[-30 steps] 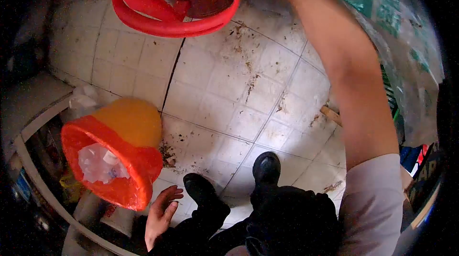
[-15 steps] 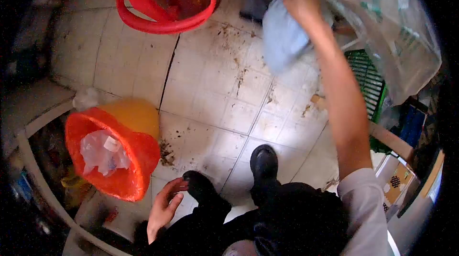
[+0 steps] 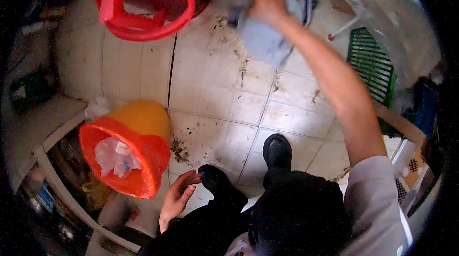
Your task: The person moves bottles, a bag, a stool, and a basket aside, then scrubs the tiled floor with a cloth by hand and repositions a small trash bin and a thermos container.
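My right hand [image 3: 265,4], smeared by motion, reaches to the top centre over a light blue cloth [image 3: 267,41] with dark striped parts. Its fingers close on the cloth, which hangs above the dirty tiled floor [image 3: 229,96]. My left hand [image 3: 178,196] is low, left of my legs, fingers apart and holding nothing. Beyond it, up and left, an orange bag [image 3: 158,172] lines a tilted yellow bin [image 3: 146,115] with clear plastic [image 3: 114,155] inside. A red plastic chair or stool [image 3: 143,31] stands at the top left, near my right hand.
Crumbs and dirt [image 3: 179,150] lie on the floor by the bin. On the right are a green slatted crate [image 3: 370,65], a large clear plastic sheet [image 3: 406,31] and a patterned box [image 3: 413,165]. A shelf frame [image 3: 71,198] curves along the lower left.
The blue cloth has come into view and moved left with my right hand. The clear sheet's edge has shifted, showing more of the green crate. My left hand stays low and open.
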The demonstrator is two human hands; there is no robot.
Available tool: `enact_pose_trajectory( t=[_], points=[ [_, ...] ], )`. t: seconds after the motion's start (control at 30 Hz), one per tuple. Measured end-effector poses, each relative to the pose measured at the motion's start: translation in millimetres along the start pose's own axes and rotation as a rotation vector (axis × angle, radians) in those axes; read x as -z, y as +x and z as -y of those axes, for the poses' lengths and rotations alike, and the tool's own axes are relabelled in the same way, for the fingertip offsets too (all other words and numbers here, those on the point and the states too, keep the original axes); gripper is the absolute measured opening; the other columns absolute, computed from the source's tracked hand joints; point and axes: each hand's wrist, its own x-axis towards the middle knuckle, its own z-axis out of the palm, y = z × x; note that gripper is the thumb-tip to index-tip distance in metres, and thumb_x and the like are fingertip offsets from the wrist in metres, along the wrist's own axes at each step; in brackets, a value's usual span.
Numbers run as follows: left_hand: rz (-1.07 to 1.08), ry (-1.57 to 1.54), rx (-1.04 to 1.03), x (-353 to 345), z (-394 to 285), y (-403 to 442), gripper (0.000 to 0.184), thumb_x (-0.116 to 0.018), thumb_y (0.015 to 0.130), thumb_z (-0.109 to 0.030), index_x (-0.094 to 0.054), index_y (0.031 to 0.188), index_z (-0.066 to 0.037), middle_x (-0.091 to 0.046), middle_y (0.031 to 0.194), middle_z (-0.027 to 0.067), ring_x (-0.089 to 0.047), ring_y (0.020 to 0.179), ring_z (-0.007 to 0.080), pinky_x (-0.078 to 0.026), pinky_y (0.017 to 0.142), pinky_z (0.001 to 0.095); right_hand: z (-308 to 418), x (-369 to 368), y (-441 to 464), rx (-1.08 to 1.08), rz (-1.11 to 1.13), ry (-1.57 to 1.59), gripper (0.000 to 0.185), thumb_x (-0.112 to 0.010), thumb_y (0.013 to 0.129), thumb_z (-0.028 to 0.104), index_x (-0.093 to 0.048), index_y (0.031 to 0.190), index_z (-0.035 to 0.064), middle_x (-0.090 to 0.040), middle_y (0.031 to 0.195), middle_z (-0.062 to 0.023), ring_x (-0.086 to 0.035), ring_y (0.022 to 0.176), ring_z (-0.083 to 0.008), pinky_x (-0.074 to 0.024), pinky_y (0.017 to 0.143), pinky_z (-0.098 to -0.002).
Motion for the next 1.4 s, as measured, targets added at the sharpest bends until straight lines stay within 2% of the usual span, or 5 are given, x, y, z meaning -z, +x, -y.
enact_pose_trajectory(
  t=[0.4, 0.63, 0.9, 1.13, 1.4],
  points=[
    [0.093, 0.007, -0.135, -29, 7, 15, 0.049, -0.062, 0.099, -0.007, -0.046, 0.145, -0.001, -0.06, 0.136, 0.0137, -0.059, 0.123, 0.0227, -0.046, 0.106, 0.0355, 0, 75, -103, 0.11, -0.344, -0.089, 0.061, -0.07, 0.068, -0.002, -0.065, 0.128, 0.0088, -0.067, 0.126, -0.0151, -0.062, 0.119, -0.0343, -0.0524, 0.097, -0.0433],
    [0.138, 0.383, -0.235, -15, -46, -6, 0.054, -0.069, 0.094, -0.014, -0.05, 0.143, -0.003, -0.059, 0.137, 0.0144, -0.059, 0.123, 0.0257, -0.046, 0.105, 0.04, -65, 73, -24, -0.648, -0.009, -0.172, 0.088, -0.064, 0.092, 0.053, -0.031, 0.156, 0.0034, -0.04, 0.153, -0.0255, -0.04, 0.139, -0.0406, -0.034, 0.113, -0.054],
    [0.291, 1.06, -0.413, -51, -187, -11, 0.071, -0.077, 0.086, -0.017, -0.043, 0.147, -0.005, -0.047, 0.147, 0.0212, -0.047, 0.136, 0.039, -0.041, 0.112, 0.0459, -7, 1, -146, 0.135, -0.17, 0.123, 0.056, -0.071, 0.072, 0.006, -0.065, 0.128, 0.0128, -0.063, 0.133, -0.0118, -0.056, 0.127, -0.0313, -0.0455, 0.103, -0.0474],
    [-0.328, 1.571, -0.864, -103, -187, 176, 0.108, -0.083, 0.069, -0.005, -0.022, 0.157, -0.014, -0.035, 0.152, 0.0234, -0.042, 0.136, 0.0463, -0.045, 0.108, 0.0497, 57, 49, -196, 0.293, -0.12, 0.11, 0.042, -0.057, 0.086, 0.011, -0.068, 0.126, 0.0191, -0.059, 0.136, -0.008, -0.055, 0.124, -0.0274, -0.0392, 0.102, -0.0482],
    [-0.675, 1.103, -1.086, -115, -240, 304, 0.053, -0.062, 0.077, 0.0, -0.056, 0.128, -0.01, -0.061, 0.115, 0.0205, -0.061, 0.104, 0.0429, -0.053, 0.084, 0.0523, 3, 59, -143, -0.32, -0.129, -0.041, 0.068, -0.078, 0.077, 0.02, -0.053, 0.139, 0.0126, -0.056, 0.131, -0.0189, -0.047, 0.129, -0.0403, -0.0423, 0.104, -0.0561]
  ],
)
